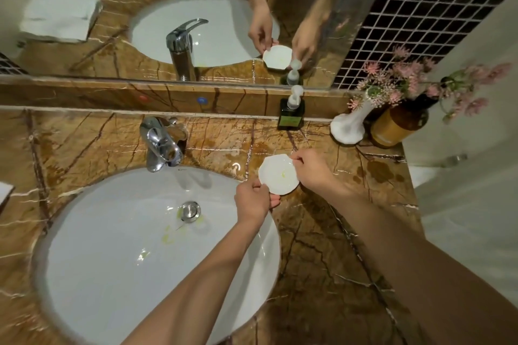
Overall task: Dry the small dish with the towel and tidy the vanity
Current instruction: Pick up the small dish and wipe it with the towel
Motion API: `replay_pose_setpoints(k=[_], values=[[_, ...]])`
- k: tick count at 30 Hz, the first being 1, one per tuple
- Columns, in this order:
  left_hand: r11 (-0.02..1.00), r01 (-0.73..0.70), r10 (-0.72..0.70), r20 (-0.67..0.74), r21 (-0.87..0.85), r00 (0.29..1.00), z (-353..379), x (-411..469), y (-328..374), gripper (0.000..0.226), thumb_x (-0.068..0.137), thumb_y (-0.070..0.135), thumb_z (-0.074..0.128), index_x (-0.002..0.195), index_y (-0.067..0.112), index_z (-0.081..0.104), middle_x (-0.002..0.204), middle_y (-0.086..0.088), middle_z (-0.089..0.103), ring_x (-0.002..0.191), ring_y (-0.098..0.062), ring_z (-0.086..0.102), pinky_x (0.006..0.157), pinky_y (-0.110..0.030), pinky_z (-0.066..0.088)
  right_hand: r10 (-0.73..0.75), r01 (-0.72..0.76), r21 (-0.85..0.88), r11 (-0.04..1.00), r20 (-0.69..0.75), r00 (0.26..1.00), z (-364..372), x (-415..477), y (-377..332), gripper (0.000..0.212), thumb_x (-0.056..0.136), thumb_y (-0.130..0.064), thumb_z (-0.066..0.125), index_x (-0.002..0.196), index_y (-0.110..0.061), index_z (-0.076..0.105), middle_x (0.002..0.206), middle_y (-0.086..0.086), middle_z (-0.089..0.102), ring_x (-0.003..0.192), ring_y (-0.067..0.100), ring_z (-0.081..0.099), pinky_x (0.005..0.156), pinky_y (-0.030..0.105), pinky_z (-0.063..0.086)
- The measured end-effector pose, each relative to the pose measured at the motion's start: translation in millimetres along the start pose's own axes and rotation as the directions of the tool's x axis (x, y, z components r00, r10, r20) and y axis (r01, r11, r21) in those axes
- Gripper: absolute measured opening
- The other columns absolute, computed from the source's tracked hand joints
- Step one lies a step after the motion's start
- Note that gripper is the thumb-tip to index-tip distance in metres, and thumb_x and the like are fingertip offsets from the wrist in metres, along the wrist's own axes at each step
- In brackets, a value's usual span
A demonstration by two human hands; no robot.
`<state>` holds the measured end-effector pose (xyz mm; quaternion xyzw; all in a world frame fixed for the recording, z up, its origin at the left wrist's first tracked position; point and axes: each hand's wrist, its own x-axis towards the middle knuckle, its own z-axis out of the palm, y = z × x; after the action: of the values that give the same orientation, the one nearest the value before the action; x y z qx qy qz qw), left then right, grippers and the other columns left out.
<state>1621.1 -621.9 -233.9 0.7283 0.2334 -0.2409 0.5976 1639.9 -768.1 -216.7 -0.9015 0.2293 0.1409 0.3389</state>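
Observation:
A small white scalloped dish [279, 174] with a faint yellowish smear inside is held just above the brown marble vanity [322, 246], at the sink's right rim. My left hand [253, 200] grips its near edge. My right hand [314, 168] pinches its far right edge. A folded white towel [4, 193] shows only as a corner at the left edge of the counter; the mirror [196, 22] reflects it whole at the upper left.
The white sink [126, 246] with chrome drain [190, 210] and faucet [161, 143] fills the left. A dark soap pump bottle [291, 112], a white vase with pink flowers [350, 126] and an amber bottle [398, 123] stand at the back right. Water marks [381, 171] lie nearby.

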Motion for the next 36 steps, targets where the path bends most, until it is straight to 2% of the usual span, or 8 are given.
replay_pose_setpoints(k=[3,8,11,18,23,26,30,36], values=[[0.997,0.028,-0.031,-0.031,-0.074,0.999,-10,-5,-11,0.024,0.089,-0.001,0.045,0.103,-0.004,0.064,0.067,-0.015,0.071,0.057,-0.02,0.072,0.054,-0.026,0.059,-0.099,0.099,0.0,0.995,0.042,0.994,2,-10,-9,0.029,0.095,-0.004,0.044,0.068,-0.002,0.056,0.067,0.009,0.051,0.06,0.015,0.044,0.055,0.032,0.033],[0.928,0.158,-0.182,-0.041,-0.338,0.982,-39,-21,-29,0.017,0.087,-0.004,0.05,0.086,-0.005,0.067,0.064,-0.015,0.07,0.062,-0.025,0.073,0.053,-0.024,0.056,-0.225,0.234,-0.048,0.971,0.152,0.962,14,-30,-39,0.028,0.094,-0.002,0.042,0.073,0.001,0.061,0.076,0.014,0.056,0.075,0.026,0.052,0.064,0.035,0.04],[0.801,0.252,-0.291,0.014,-0.543,0.957,-59,-32,-36,0.012,0.087,-0.005,0.051,0.085,-0.005,0.063,0.066,-0.019,0.071,0.062,-0.025,0.073,0.052,-0.025,0.057,-0.246,0.278,-0.107,0.954,0.244,0.938,28,-39,-65,0.026,0.089,0.002,0.039,0.066,-0.004,0.05,0.069,0.016,0.05,0.07,0.025,0.047,0.059,0.035,0.036],[0.503,0.382,-0.365,0.21,-0.775,0.907,-100,-47,-50,0.011,0.092,-0.002,0.052,0.086,-0.011,0.057,0.057,-0.017,0.068,0.054,-0.021,0.071,0.046,-0.027,0.056,-0.266,0.358,-0.254,0.899,0.333,0.905,65,-57,-118,0.022,0.095,-0.01,0.038,0.08,-0.001,0.053,0.086,0.023,0.064,0.07,0.036,0.065,0.067,0.048,0.058],[0.655,0.224,-0.264,0.06,-0.722,0.963,-116,-53,-58,0.011,0.086,-0.008,0.051,0.09,-0.012,0.06,0.067,-0.02,0.072,0.061,-0.025,0.072,0.052,-0.028,0.057,-0.292,0.365,-0.177,0.914,0.339,0.894,78,-67,-112,0.013,0.094,0.0,0.036,0.101,-0.002,0.047,0.084,0.018,0.059,0.053,0.023,0.058,0.039,0.026,0.046],[0.763,0.098,-0.168,-0.05,-0.639,0.984,-136,-56,-65,0.019,0.087,0.0,0.055,0.104,-0.008,0.06,0.09,-0.025,0.071,0.071,-0.026,0.074,0.059,-0.029,0.059,-0.313,0.325,0.015,0.946,0.316,0.896,92,-82,-105,0.016,0.1,-0.011,0.032,0.097,-0.005,0.046,0.077,0.011,0.055,0.055,0.023,0.058,0.045,0.033,0.05],[0.735,0.017,-0.116,-0.101,-0.678,0.988,-182,-64,-70,0.035,0.091,0.005,0.057,0.123,-0.006,0.049,0.111,-0.027,0.064,0.083,-0.031,0.073,0.066,-0.033,0.06,-0.288,0.217,0.247,0.944,0.305,0.907,124,-103,-121,0.015,0.101,-0.014,0.031,0.098,-0.008,0.043,0.08,0.017,0.059,0.051,0.023,0.055,0.044,0.031,0.042],[0.707,-0.099,-0.097,-0.234,-0.7,0.967,-262,-74,-78,0.032,0.091,0.007,0.059,0.121,-0.004,0.055,0.107,-0.022,0.068,0.086,-0.029,0.073,0.066,-0.032,0.06,-0.313,0.153,0.405,0.902,0.365,0.877,176,-136,-178,0.013,0.1,-0.015,0.036,0.095,-0.01,0.048,0.099,0.013,0.058,0.058,0.023,0.066,0.053,0.037,0.057]])
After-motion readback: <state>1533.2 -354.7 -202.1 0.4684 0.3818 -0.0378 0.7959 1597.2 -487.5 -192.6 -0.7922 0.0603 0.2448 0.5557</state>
